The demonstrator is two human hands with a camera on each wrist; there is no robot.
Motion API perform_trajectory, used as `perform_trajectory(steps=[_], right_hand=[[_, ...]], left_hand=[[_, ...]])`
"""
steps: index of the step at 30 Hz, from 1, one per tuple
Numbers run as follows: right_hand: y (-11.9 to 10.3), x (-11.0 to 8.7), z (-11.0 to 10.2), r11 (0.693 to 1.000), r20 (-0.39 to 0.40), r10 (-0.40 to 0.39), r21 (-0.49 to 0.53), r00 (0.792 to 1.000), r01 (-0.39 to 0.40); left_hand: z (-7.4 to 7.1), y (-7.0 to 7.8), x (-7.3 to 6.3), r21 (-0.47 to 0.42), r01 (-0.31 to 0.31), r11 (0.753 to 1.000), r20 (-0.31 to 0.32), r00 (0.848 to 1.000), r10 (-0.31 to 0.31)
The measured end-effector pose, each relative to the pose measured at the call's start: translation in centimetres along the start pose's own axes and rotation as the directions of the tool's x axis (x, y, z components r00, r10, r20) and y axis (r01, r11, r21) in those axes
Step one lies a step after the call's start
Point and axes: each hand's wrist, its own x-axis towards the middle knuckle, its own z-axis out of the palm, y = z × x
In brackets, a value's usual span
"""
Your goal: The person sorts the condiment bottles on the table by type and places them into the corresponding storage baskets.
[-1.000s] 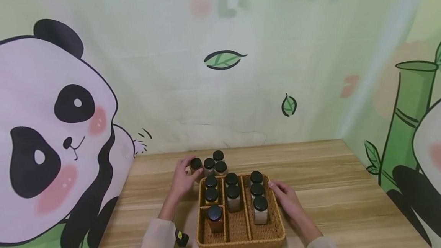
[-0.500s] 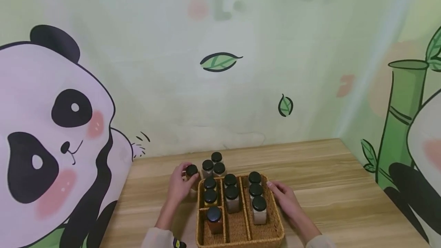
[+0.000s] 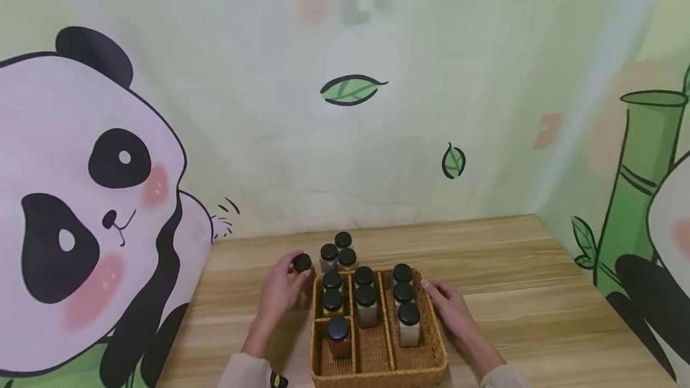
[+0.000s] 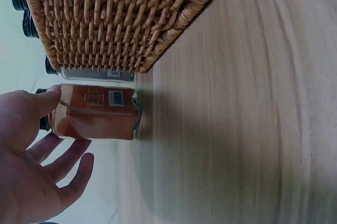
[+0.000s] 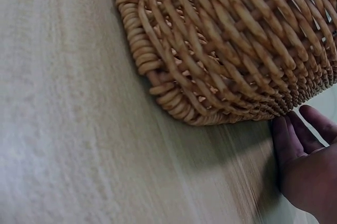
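Observation:
My left hand [image 3: 277, 292] pinches a glass spice jar [image 4: 97, 112] between thumb and fingers, close to its black lid. Orange-red powder fills this jar, and a small barcode label shows in the left wrist view. It stands upright just off the back left corner of a divided wicker basket [image 3: 377, 381]. At the basket's right side is my right hand [image 3: 453, 313], thumb at the rim near the back corner. In the right wrist view, its fairly straight fingers [image 5: 287, 139] touch the woven wall.
Three black-lidded jars [image 3: 329, 252] stand behind the basket. Several more fill parts of its compartments, among them a red-brown one [image 3: 339, 346] at front left and pale ones [image 3: 409, 334] on the right. A panda-printed wall covering [image 3: 269, 136] rises behind the wooden table [image 3: 528, 292].
My left hand has drawn the orange-red jar to the left and slightly toward me, away from the three jars behind the basket. The right hand stays at the basket's side.

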Motion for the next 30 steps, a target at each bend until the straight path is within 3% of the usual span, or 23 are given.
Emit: perform_trajectory(steps=[8,20,30], right_hand=[[0.43,-0.79,-0.38,0.999,-0.001,0.05,0.002,0.999,-0.05],[0.17,-0.33,-0.19,0.999,-0.004,0.032,0.016,0.999,-0.032],[-0.35,-0.09,0.0,0.999,0.029,0.042,0.009,0.999,-0.042]], left_hand=[[0.61,0.59,-0.13,-0.006,0.055,0.998,0.028,0.998,-0.055],[0.46,0.84,0.05,0.014,0.095,0.995,-0.021,0.995,-0.095],[-0.18,0.37,-0.37,-0.066,0.096,0.993,-0.016,0.995,-0.097]])
